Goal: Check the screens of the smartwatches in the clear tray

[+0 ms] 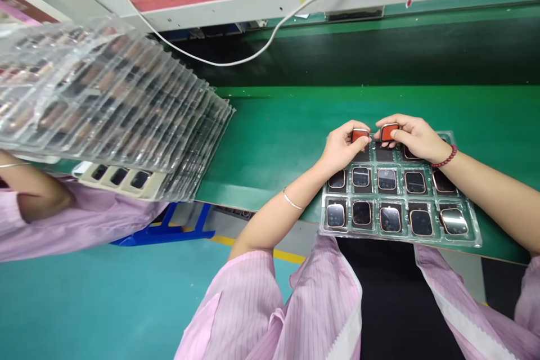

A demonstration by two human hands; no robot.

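A: Position of the pieces?
B: A red-faced watch case (360, 135) is pinched between thumb and fingers of the left hand (342, 147); a second red-faced watch case (388, 133) is gripped likewise by the right hand (415, 136). Both are held just above the far row of the clear plastic tray (400, 240).

A: Orientation, nearer hand?
B: Side by side, slightly apart, red faces turned up toward the wearer. The longer side of each is seen running roughly left to right. The tray's far left pockets are overhung by the left hand, those nearer the middle by the right.

A: In the tray?
B: Dark-faced watch cases (390, 219) are seated five across in the middle and near rows. The far row is partly hidden.

A: Farther out?
B: Stacked filled trays (126, 95) are noted to the left on the green workbench (253, 152), a co-worker's arm (42, 191) beside them. A white cable (219, 63) is draped above.

A: Brands, labels?
B: None can be read.
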